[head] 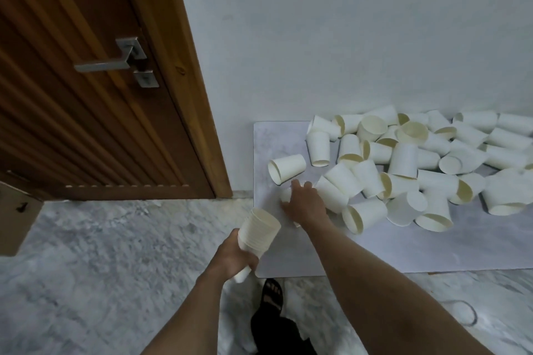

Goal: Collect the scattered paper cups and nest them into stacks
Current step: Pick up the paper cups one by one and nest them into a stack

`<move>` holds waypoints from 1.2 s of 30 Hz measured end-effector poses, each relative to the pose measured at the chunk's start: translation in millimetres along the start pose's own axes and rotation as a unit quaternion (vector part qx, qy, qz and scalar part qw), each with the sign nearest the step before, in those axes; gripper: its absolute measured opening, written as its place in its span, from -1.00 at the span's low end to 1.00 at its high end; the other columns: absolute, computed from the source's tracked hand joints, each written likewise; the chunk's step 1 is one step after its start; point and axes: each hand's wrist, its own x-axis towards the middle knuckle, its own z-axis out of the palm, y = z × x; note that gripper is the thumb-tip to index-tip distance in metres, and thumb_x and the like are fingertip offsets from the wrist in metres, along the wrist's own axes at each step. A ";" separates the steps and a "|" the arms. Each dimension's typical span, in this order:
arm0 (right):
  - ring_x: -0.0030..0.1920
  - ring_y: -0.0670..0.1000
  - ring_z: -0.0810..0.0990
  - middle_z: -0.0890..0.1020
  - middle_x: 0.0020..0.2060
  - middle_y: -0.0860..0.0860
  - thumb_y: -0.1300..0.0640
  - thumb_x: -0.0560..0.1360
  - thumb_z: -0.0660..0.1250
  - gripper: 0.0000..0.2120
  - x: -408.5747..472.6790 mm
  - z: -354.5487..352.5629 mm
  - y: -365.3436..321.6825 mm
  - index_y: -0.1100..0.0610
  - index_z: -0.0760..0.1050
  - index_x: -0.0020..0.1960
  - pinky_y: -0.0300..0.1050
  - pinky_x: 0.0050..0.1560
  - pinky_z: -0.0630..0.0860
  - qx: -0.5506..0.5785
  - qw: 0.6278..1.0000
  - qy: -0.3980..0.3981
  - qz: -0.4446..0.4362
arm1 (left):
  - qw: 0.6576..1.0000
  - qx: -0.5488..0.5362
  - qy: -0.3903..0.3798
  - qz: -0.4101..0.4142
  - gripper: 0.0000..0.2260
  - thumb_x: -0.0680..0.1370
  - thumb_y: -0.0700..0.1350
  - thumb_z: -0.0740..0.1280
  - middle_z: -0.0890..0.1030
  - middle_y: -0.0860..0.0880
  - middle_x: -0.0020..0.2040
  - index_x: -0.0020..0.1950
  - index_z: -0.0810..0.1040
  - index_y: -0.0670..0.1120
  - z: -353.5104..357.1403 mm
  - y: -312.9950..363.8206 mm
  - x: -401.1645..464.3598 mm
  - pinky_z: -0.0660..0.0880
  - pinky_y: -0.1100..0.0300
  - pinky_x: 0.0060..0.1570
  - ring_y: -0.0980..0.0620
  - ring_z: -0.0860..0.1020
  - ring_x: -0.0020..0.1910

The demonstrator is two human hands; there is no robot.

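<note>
Leftward, left hand (230,258) grips nested stack (257,232) — right hand (302,203) fingers curl over a cup (286,194) near the board's edge (255,170).

Brown ribbed wooden door (72,112) at far left, shut in its wooden frame (184,66). On the door, a grey metal lever handle (106,62), with a small square metal lock plate (146,79) just below. Right of the door, a pale painted wall (346,37) bearing a faint smudge high up. Below the door, grey mottled marble floor (101,253). At the door's lower left, a brown cardboard box (16,225). Well right of the door, a dark thin ring (461,313) lying on the floor.
</note>
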 end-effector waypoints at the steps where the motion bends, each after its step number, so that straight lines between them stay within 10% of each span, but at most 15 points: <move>1: 0.23 0.20 0.50 0.45 0.27 0.16 -0.02 0.51 0.31 -0.49 4.2 5.4 -0.2 0.14 0.31 0.39 0.02 0.09 0.49 -0.003 1.000 -0.013 0.008 | 1.000 -0.010 -0.006 -0.005 -0.40 0.15 -0.17 0.45 0.61 -0.01 0.03 0.18 0.47 0.04 -3.8 1.0 8.0 0.58 0.03 -0.11 -0.03 0.58 0.02; 12: 0.15 0.12 0.59 0.59 0.19 0.10 -0.22 0.43 0.37 -0.45 21.5 -14.9 -14.6 0.13 0.50 0.26 -0.07 0.04 0.49 -0.004 0.998 -0.055 0.031 | 0.996 0.014 -0.084 -0.038 -0.59 0.17 -0.27 0.43 0.61 0.00 -0.12 0.00 0.58 -0.07 -30.7 12.0 29.9 0.49 0.16 -0.20 -0.03 0.59 -0.06; 19: -0.08 0.09 0.58 0.46 -0.30 -0.04 -0.18 0.44 0.27 -0.60 46.5 -52.3 -49.9 0.16 0.60 -0.08 -0.17 -0.24 0.30 0.103 0.993 0.035 0.045 | 0.997 0.038 -0.069 -0.018 -0.40 0.19 -0.21 0.52 0.59 -0.04 0.08 0.19 0.44 -0.03 -48.6 34.6 45.1 0.53 0.16 -0.17 0.04 0.55 -0.03; 28: 0.32 0.05 0.44 0.46 0.36 0.02 -0.54 0.36 0.14 -0.13 25.9 -19.7 -76.8 0.09 0.40 0.39 -0.04 0.34 0.33 0.312 0.915 -0.235 0.099 | 0.997 0.007 -0.067 0.032 -0.33 0.22 -0.32 0.53 0.56 -0.13 0.22 0.29 0.41 -0.12 -75.3 59.1 63.6 0.52 0.24 -0.10 -0.07 0.53 0.05; 32: 0.24 0.15 0.48 0.50 0.25 0.15 0.00 0.63 0.17 -0.66 55.2 -34.8 -75.0 0.15 0.45 0.31 0.01 0.25 0.38 0.194 0.977 -0.080 0.024 | 0.996 -0.011 -0.082 0.039 -0.40 0.29 -0.42 0.49 0.50 -0.04 0.08 0.19 0.33 -0.05 -92.9 55.1 68.3 0.39 0.33 -0.31 -0.02 0.46 0.00; 36: 0.31 0.18 0.40 0.38 0.35 0.12 0.22 0.51 0.29 -0.49 98.4 -29.5 -62.6 0.09 0.30 0.44 0.08 0.26 0.39 -0.078 0.997 -0.007 -0.019 | 0.997 -0.009 -0.071 0.037 -0.27 0.07 -0.20 0.44 0.53 -0.06 0.11 0.24 0.39 -0.07 -105.4 57.4 79.5 0.42 0.27 -0.29 -0.05 0.49 0.03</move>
